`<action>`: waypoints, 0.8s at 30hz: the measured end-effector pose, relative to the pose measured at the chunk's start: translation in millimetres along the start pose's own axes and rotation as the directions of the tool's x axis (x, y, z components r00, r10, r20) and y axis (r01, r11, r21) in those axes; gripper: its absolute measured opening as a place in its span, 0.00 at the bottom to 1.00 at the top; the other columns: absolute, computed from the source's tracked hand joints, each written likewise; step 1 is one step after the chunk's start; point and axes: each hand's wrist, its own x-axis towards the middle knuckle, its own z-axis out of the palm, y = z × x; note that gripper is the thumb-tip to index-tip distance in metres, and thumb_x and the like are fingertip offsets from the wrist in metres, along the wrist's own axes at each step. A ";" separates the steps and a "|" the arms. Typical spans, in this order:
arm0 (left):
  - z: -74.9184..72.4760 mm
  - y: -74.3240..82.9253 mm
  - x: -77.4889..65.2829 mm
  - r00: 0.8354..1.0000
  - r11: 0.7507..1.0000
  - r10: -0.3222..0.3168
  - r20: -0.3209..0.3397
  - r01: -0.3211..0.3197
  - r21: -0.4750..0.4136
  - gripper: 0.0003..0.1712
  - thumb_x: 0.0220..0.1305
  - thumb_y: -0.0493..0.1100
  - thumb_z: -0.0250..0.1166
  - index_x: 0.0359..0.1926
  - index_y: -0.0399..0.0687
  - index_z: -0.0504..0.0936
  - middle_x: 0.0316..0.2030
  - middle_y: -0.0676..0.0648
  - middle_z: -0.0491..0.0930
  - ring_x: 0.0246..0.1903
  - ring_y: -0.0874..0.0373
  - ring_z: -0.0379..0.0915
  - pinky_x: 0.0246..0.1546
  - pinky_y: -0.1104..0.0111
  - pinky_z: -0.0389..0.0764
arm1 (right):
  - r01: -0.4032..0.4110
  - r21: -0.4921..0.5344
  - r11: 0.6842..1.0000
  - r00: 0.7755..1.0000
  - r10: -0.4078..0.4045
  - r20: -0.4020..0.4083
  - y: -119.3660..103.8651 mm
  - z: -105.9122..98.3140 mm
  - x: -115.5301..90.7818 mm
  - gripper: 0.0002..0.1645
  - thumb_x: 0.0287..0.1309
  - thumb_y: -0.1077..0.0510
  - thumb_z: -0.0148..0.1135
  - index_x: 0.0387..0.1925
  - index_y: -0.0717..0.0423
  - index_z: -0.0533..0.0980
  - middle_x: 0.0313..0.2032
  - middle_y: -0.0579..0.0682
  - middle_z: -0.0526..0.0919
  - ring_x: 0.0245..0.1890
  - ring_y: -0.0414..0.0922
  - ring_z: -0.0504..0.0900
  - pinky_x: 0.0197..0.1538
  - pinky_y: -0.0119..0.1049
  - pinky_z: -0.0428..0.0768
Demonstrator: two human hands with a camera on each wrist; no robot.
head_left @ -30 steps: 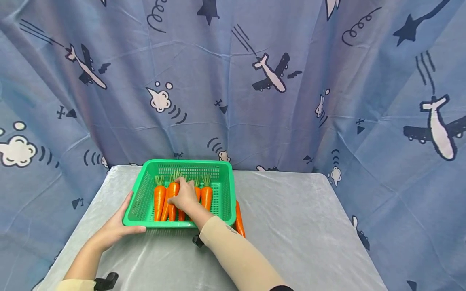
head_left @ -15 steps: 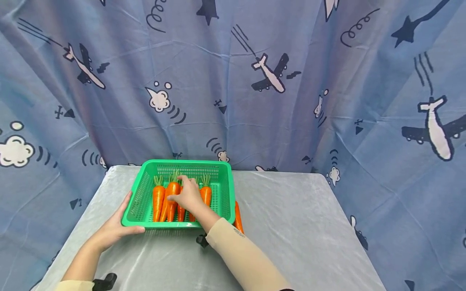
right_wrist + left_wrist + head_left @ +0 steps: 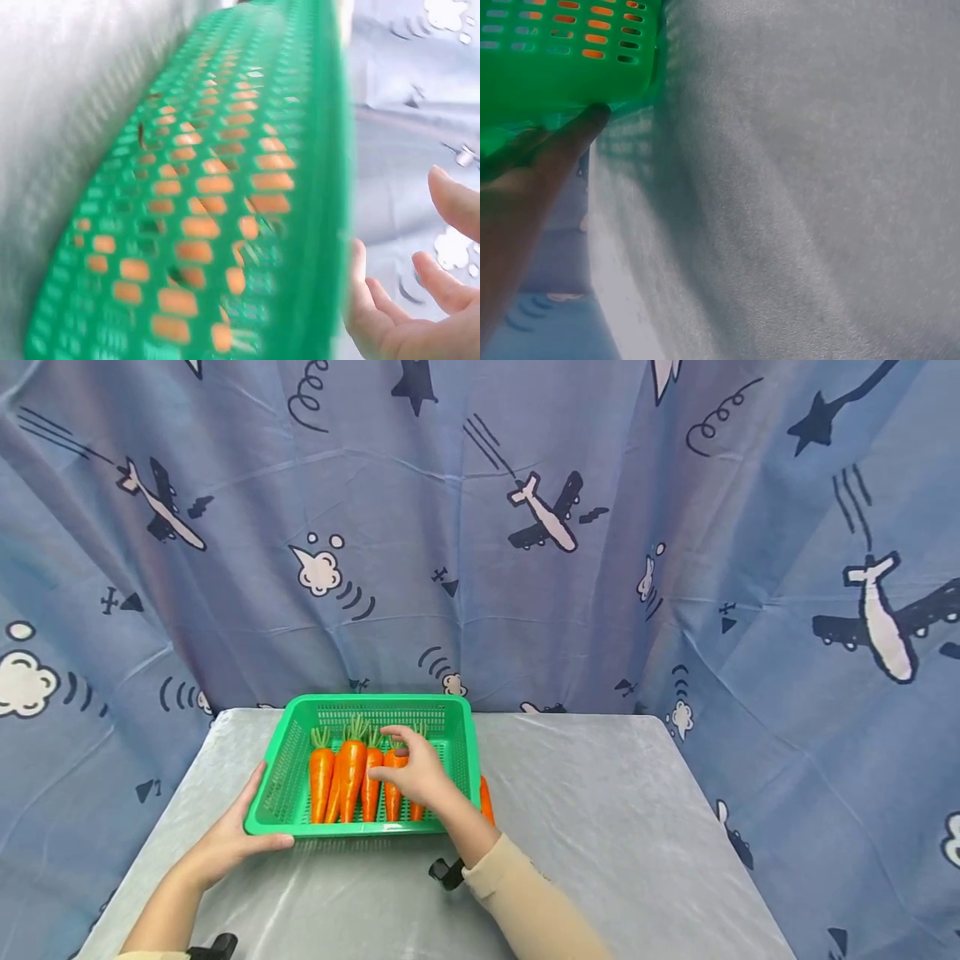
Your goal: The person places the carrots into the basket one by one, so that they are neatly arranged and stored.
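Observation:
Several orange carrots (image 3: 352,777) with green tops lie side by side in a green plastic basket (image 3: 287,739), tops toward the back. At the basket's front left corner my left hand (image 3: 228,839) holds it, thumb along the front and fingers along the left side. My right hand (image 3: 420,768) hovers over the right part of the basket. Its fingers and thumb are spread apart with nothing between them, as the right wrist view also shows. The hand partly covers the carrots on the right. Through the slotted wall in that view, orange carrots (image 3: 199,225) show.
Another carrot (image 3: 487,802) lies outside, along the basket's right side, partly hidden by the rim. A pale grey cloth covers the table (image 3: 585,827). Behind and around it hangs a blue curtain (image 3: 420,543) printed with planes.
My right hand has let go of the carrot and drawn back to the right, fingers opening. More of the carrot row now shows. The left hand stays at the corner.

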 end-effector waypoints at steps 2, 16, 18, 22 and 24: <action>-0.1 -0.5 -0.8 1.000 1.000 0.004 -0.001 -0.004 0.000 0.73 0.55 0.37 0.76 0.81 0.66 0.28 0.80 0.35 0.36 0.71 0.37 0.46 0.51 0.90 0.58 | 0.017 0.035 0.999 1.000 -0.016 -0.014 2.1 -12.5 -6.4 0.37 0.56 0.52 0.76 0.66 0.34 0.72 0.68 0.49 0.72 0.62 0.54 0.75 0.50 0.45 0.82; -1.9 2.3 -0.9 1.000 1.000 0.000 -0.005 0.000 0.021 0.74 0.54 0.39 0.77 0.81 0.65 0.28 0.80 0.34 0.37 0.70 0.39 0.50 0.51 0.89 0.60 | 0.062 0.039 0.997 0.980 -0.053 -0.194 50.8 -107.4 -41.7 0.37 0.61 0.51 0.71 0.70 0.44 0.69 0.69 0.55 0.72 0.65 0.57 0.74 0.59 0.56 0.79; -1.5 2.3 -1.0 1.000 1.000 -0.002 -0.005 0.002 0.016 0.74 0.55 0.38 0.77 0.81 0.66 0.27 0.80 0.34 0.37 0.70 0.39 0.50 0.52 0.89 0.60 | 0.027 0.025 0.999 0.979 -0.021 -0.202 64.6 -116.2 -43.4 0.37 0.62 0.50 0.70 0.71 0.43 0.68 0.69 0.54 0.71 0.65 0.57 0.74 0.59 0.55 0.79; -0.5 0.8 -0.8 1.000 1.000 -0.001 -0.004 0.001 0.003 0.74 0.55 0.38 0.77 0.80 0.71 0.28 0.80 0.34 0.36 0.71 0.37 0.47 0.51 0.89 0.59 | -0.034 0.042 0.999 0.986 0.041 -0.165 94.7 -127.4 -46.0 0.38 0.62 0.52 0.70 0.71 0.43 0.67 0.69 0.57 0.70 0.66 0.60 0.72 0.57 0.53 0.81; 0.0 -0.3 -1.1 1.000 1.000 -0.004 -0.006 0.004 0.001 0.74 0.55 0.38 0.77 0.80 0.72 0.28 0.80 0.35 0.36 0.72 0.37 0.47 0.52 0.90 0.59 | -0.064 0.082 0.995 0.989 0.074 -0.127 108.4 -129.4 -46.6 0.39 0.61 0.56 0.71 0.72 0.45 0.67 0.69 0.62 0.68 0.66 0.64 0.71 0.54 0.52 0.82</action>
